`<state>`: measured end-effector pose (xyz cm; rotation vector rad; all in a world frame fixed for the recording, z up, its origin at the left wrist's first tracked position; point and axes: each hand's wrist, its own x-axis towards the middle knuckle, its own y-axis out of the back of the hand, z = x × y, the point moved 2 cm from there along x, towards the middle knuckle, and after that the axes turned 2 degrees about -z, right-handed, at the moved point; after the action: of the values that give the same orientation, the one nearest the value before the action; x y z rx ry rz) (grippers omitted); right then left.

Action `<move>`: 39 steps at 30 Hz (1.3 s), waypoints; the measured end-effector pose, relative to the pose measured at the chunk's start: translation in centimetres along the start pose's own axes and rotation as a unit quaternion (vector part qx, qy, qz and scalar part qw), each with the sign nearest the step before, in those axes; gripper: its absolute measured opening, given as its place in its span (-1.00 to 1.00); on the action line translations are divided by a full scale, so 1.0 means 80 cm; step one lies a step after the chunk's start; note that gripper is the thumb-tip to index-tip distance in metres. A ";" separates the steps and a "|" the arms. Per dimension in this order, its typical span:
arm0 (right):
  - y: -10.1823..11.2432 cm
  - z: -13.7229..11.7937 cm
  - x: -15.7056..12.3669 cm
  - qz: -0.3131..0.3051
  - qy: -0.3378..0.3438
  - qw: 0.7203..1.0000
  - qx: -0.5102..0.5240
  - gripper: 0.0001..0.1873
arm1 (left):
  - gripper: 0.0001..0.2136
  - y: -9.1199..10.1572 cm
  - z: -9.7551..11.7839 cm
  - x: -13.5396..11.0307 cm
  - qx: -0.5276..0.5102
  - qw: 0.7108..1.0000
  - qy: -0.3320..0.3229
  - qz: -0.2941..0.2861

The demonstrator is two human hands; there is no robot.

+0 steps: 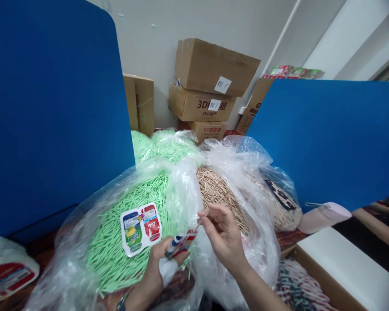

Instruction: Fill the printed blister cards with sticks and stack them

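My left hand, wearing a white wrap at the thumb base, is closed around a small blister pack with red and blue can pictures, seen nearly edge-on. My right hand pinches a thin brown stick close to the pack's upper end; whether it enters the pack I cannot tell. Beneath my left hand a clear bag is spread open, full of light green sticks. On those sticks lies another blister pack, with a green and a red can picture. Behind my right hand is a bag of brown sticks.
A stack of cardboard boxes stands against the wall. Blue partitions flank both sides. At the lower right, an open carton holds many packs, near a pink cylinder. Stacked white packs sit lower left. Another person's arm shows at right.
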<state>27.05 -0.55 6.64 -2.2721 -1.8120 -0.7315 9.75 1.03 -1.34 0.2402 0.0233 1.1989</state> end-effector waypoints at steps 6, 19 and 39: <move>-0.025 0.007 -0.009 -0.027 -0.017 0.999 -0.032 -0.76 | -0.77 0.014 0.007 -0.009 -0.040 0.998 0.039 -0.008; -0.045 0.023 -0.015 -0.045 -0.103 0.993 0.020 -0.86 | -0.80 0.031 -0.010 -0.019 -0.111 0.990 0.083 -0.002; -0.094 0.002 0.014 -0.244 0.043 0.962 -0.118 -0.56 | -0.78 0.096 0.002 -0.034 -0.152 0.982 0.056 0.096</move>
<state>20.17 2.45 5.60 -1.8814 -2.3819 -1.1563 1.68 1.12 0.02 -0.0961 -0.0858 1.3894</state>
